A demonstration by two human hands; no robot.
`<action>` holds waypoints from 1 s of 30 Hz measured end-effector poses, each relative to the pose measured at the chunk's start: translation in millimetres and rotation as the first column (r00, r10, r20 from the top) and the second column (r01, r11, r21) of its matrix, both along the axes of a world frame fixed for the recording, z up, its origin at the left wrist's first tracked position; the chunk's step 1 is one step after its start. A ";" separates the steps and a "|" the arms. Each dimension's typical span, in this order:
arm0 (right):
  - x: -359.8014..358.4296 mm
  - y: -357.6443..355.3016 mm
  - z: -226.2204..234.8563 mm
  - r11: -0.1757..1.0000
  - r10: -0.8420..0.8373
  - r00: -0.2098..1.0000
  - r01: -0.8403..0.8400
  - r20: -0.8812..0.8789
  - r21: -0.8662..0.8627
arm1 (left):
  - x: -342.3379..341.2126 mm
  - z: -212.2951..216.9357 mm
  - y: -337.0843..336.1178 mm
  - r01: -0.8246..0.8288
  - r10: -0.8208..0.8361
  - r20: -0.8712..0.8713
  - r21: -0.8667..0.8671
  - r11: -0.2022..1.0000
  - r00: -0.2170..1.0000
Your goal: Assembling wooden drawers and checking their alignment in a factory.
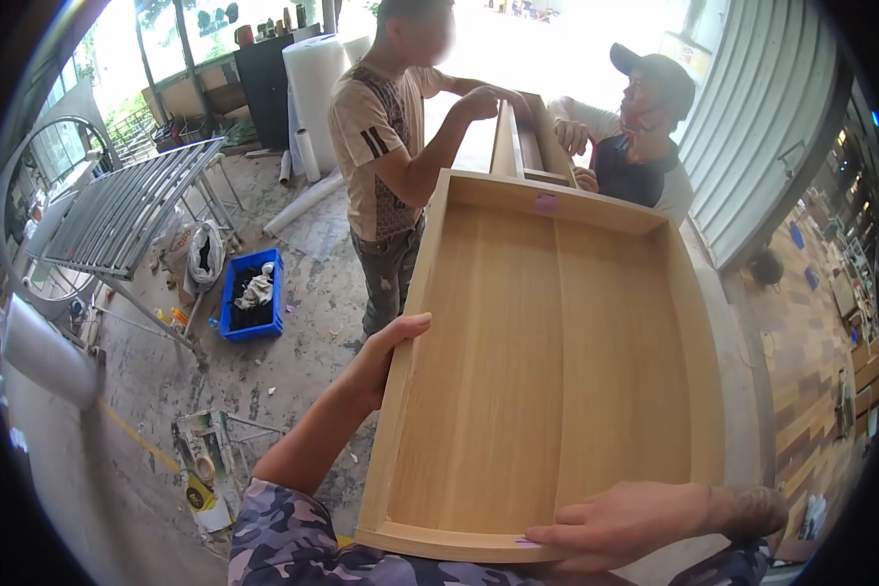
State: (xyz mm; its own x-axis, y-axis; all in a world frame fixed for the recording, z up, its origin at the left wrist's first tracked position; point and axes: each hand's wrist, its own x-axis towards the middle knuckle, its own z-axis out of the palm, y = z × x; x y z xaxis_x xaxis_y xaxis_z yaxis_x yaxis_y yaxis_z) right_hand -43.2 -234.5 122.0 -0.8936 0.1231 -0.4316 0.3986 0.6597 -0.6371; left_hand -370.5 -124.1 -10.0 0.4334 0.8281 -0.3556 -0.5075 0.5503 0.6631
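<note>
A shallow, open-topped wooden drawer (503,361) of pale wood, its inside facing up, slants away in front of me. My left hand (393,356) grips its left wall, thumb over the rim and the other fingers hidden beneath. Down at the near wall, my right hand (620,523) holds the rim, with a fingertip on a small purple sticker (525,540). Another purple sticker (547,203) is on the far wall. Past that wall, a narrower wooden frame (532,146) stands between two people, whose hands are at its edges.
One person (381,146) stands beyond the drawer's left side; another in a dark cap (645,137) is at the far right. On the concrete floor to the left are a blue crate (251,327), a slatted metal rack (132,210) and plastic film rolls (314,83). A corrugated panel (762,117) rises at right.
</note>
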 end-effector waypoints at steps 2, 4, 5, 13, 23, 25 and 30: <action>-3.1 9.3 0.0 0.997 0.001 0.999 0.002 0.040 -0.081 | 3.8 0.6 -1.4 -0.037 0.038 -0.014 0.085 0.996 0.999; -6.6 17.0 -0.2 0.974 -0.043 0.993 0.066 0.109 -0.218 | 5.6 -3.2 -2.8 -0.085 0.090 -0.030 0.124 0.989 0.996; -7.5 21.1 -0.8 0.971 -0.041 0.993 0.065 0.107 -0.228 | 6.3 -4.7 -4.7 -0.134 0.143 -0.041 0.174 0.975 0.989; 0.1 31.9 -28.3 0.826 -0.166 0.967 0.242 0.192 -0.509 | 16.9 -9.6 -9.1 -0.276 0.276 0.048 0.334 0.901 0.960; 4.2 32.3 -42.1 0.820 -0.174 0.975 0.221 0.138 -0.528 | 25.7 -4.8 -11.6 -0.367 0.369 0.072 0.391 0.844 0.927; 3.0 31.5 -40.7 0.855 -0.179 0.976 0.218 0.126 -0.472 | 26.6 -3.0 -10.3 -0.364 0.369 0.065 0.395 0.844 0.927; -15.7 28.8 -22.4 0.885 -0.216 0.966 0.255 0.141 -0.389 | 22.9 -7.0 -9.1 -0.359 0.373 0.053 0.425 0.831 0.926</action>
